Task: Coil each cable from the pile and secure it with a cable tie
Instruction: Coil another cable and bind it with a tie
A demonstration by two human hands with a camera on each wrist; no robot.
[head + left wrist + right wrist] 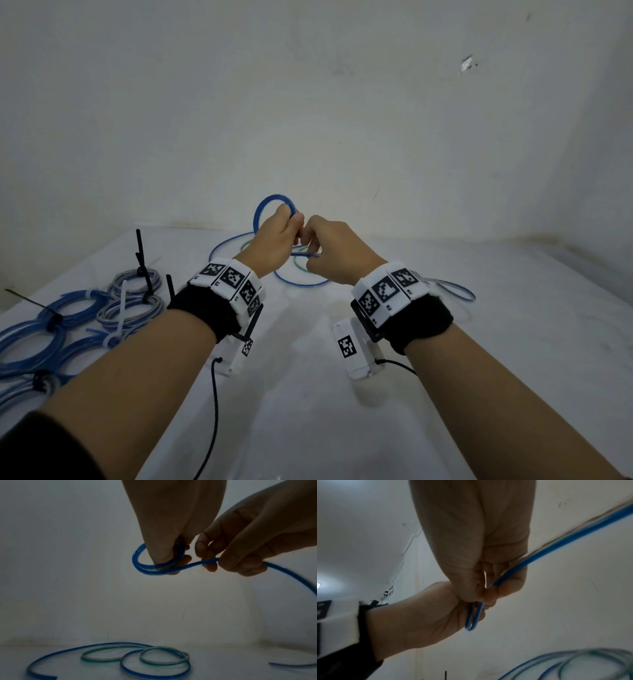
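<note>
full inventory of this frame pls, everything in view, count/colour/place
held cable: 1, blue, small loops in the left hand, a strand running to the right hand
loose cables: at least 2, one blue, one grey-green, on the table under the hands
tied coils: several, exact count unclear, blue and grey-white, table's left side
cable ties: black and white, on the coils, tails sticking up
table: 1, white
wall: white, behind the table
wristbands: 2, black with white marker blocks, one on each wrist
left hand: grips the loops
right hand: pinches the strand
</note>
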